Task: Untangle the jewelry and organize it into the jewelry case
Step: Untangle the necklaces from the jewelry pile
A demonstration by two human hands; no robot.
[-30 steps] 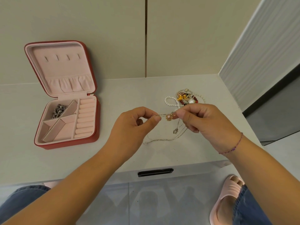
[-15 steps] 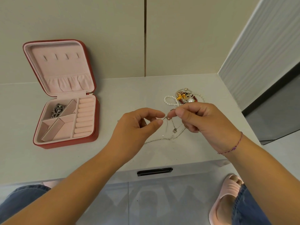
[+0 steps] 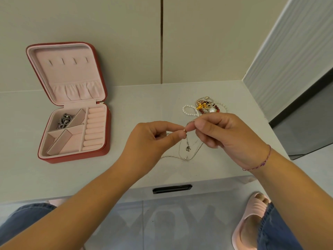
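Jewelry case [image 3: 75, 156]: red outside, pink lining, open on the desk [image 3: 144, 98] with its lid [image 3: 66, 73] propped back; it is the reference for all positions below. Contents: one dark silver piece [image 3: 64, 120] in the rear-left compartment. The other divided compartments, the ring rolls [image 3: 94, 129] along the case's right side, and the lid's slots and pocket show nothing in them. Loose stock: a tangled heap [image 3: 205, 106] of beads and gold-toned pieces with a pearl strand [image 3: 189, 111], on the desk well to the right of the case, about level with its hinge. In hand: a silver chain [image 3: 180, 156], right of the case and nearer the person than the heap. Its upper part is lifted off the desk, its lower loops trail on the surface, and a small pendant [image 3: 188, 148] hangs from it. Left hand [image 3: 151, 139]: fingers [image 3: 173, 126] closed to a thumb-and-forefinger pinch on the chain at a small rose-coloured charm [image 3: 184, 130]. Right hand [image 3: 221, 132]: fingers [image 3: 191, 126] likewise pinched on the chain, meeting the left fingertips at the charm, the remaining fingers curled under. Whether a knot or a clasp lies at the pinch is too small to tell. Status, as judged: early. One piece is stowed, one chain is being worked free and the heap is not yet sorted; placing the chain and every heap item in the case is left.
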